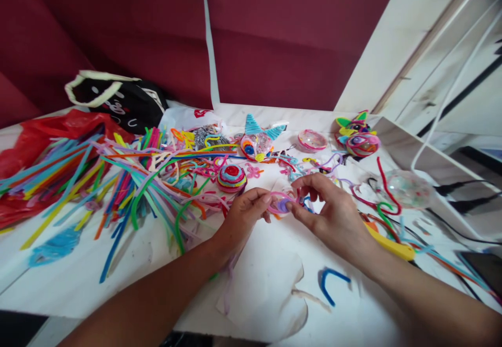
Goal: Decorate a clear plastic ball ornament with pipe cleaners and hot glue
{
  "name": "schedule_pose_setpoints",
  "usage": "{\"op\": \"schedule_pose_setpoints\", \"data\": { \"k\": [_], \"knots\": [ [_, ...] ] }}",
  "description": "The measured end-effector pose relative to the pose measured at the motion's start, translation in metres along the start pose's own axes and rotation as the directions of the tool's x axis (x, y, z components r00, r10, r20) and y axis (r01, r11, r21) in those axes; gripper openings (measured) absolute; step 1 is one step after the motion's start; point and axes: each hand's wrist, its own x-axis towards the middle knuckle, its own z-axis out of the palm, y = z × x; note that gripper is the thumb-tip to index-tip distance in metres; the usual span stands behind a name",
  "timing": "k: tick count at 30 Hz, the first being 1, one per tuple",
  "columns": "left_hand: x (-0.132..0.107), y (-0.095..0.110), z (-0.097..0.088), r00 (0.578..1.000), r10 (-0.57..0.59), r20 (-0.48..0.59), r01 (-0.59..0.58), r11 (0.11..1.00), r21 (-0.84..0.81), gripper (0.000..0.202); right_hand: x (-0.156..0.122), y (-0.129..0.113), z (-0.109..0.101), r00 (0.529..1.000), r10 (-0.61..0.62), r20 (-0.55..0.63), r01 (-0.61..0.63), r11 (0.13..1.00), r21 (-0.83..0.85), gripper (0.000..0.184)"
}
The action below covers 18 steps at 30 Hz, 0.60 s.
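Between my two hands is a clear plastic dome rimmed with pink pipe cleaner [283, 204], with a purple coil on its near side. My left hand [248, 212] pinches its left edge between thumb and fingers. From the right, my right hand [333, 208] closes thumb and fingertips on the purple coil and rim. A long pale purple pipe cleaner hangs below my left hand. Just beyond my hands stands a ball wound in striped pipe cleaner [231, 178] with a red centre. A bent blue pipe cleaner [331, 284] lies on the white table nearer me.
Bundled pipe cleaners [133, 180] spread across the left, by a red plastic bag [74, 122] and black tote [117, 101]. Behind are a fish-like figure [257, 140], a pink-rimmed dome [312, 140] and another figure [358, 140]. A yellow-handled tool [392, 243] and cables lie right.
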Motion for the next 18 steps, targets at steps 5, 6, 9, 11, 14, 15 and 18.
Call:
{"op": "schedule_pose_setpoints", "data": {
  "k": [5, 6, 9, 11, 14, 15, 18],
  "knots": [
    [-0.001, 0.001, -0.002, 1.0, -0.023, -0.005, 0.024, 1.0, 0.013, 0.025, 0.002, -0.004, 0.004, 0.999, -0.036, -0.014, 0.036, 0.999, -0.002, 0.024],
    [0.0, 0.0, -0.002, 1.0, -0.029, -0.007, 0.029, 1.0, 0.005, 0.027, 0.003, -0.005, 0.004, 0.999, -0.042, -0.017, 0.042, 0.999, 0.0, 0.024],
    [0.0, 0.0, -0.002, 0.999, -0.039, -0.009, 0.039, 0.999, -0.027, 0.031, 0.003, -0.007, 0.007, 0.997, -0.067, -0.029, 0.067, 0.998, -0.005, 0.025],
    [0.0, 0.001, -0.001, 0.999, -0.038, -0.015, 0.037, 0.998, -0.042, 0.03, 0.003, -0.008, 0.008, 0.996, -0.079, -0.03, 0.079, 0.997, -0.013, 0.025],
    [0.0, 0.002, -0.001, 0.999, -0.036, -0.021, 0.035, 0.999, -0.041, 0.028, 0.003, -0.01, 0.008, 0.996, -0.085, -0.024, 0.084, 0.996, -0.028, 0.025],
    [0.0, 0.003, -0.001, 0.999, -0.038, -0.022, 0.037, 0.999, -0.032, 0.028, 0.003, -0.011, 0.007, 0.996, -0.086, -0.019, 0.086, 0.996, -0.031, 0.025],
    [0.001, 0.005, -0.002, 0.998, -0.043, -0.052, 0.042, 0.999, -0.007, 0.028, 0.003, -0.015, 0.0, 0.998, -0.069, -0.011, 0.069, 0.998, -0.016, 0.027]
  ]
}}
